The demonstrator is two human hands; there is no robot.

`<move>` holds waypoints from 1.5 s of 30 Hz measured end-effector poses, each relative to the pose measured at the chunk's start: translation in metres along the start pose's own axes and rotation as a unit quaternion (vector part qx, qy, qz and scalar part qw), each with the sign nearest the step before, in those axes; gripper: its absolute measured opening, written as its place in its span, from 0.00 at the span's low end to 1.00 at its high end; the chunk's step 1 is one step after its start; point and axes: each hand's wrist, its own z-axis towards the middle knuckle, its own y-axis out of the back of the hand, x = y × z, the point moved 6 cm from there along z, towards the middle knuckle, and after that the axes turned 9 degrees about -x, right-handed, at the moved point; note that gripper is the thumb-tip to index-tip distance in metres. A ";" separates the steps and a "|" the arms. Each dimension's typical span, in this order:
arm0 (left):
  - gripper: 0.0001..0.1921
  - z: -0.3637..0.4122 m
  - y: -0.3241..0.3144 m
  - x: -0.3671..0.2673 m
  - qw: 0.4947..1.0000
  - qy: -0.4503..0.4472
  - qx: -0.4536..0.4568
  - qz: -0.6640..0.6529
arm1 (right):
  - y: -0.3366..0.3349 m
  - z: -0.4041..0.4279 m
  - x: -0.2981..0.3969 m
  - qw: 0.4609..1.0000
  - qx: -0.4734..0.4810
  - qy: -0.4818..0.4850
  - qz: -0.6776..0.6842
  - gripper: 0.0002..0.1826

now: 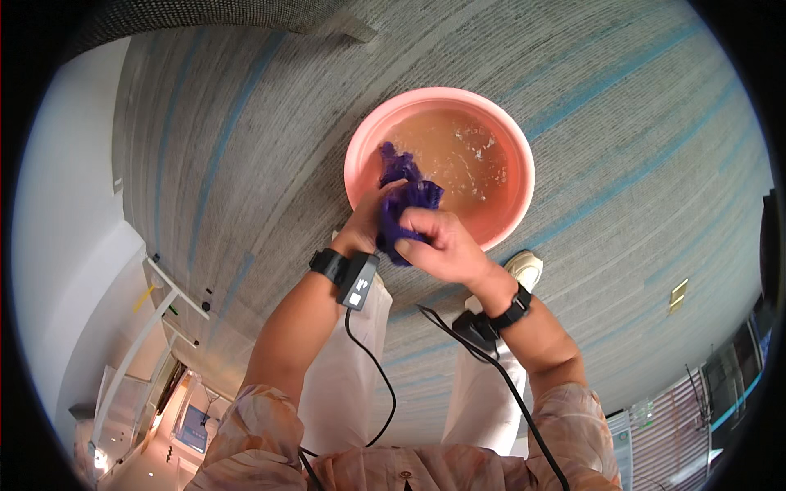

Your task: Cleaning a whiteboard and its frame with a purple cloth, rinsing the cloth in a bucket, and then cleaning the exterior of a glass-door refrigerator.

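A wet-looking purple cloth (408, 199) is bunched between both hands over the near left rim of a round pink basin (523, 162). My left hand (363, 222) grips it from the left, its fingers mostly hidden behind the cloth. My right hand (443, 242) pinches the near part of the cloth between thumb and curled fingers. One end of the cloth hangs inside the basin, above cloudy water (457, 156) with some bubbles. Each wrist wears a black strap with a small device and a cable.
The basin stands on grey carpet with blue stripes (245, 104). A shoe (525, 267) is close to its near right side. A white wheeled rack (132, 344) stands at the lower left, and woven fabric (215, 15) reaches in at the top.
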 end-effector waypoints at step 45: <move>0.18 0.031 0.026 0.031 0.965 -0.071 -0.226 -0.111 | 0.135 0.029 -0.110 0.814 -0.304 -0.056 -0.492 0.23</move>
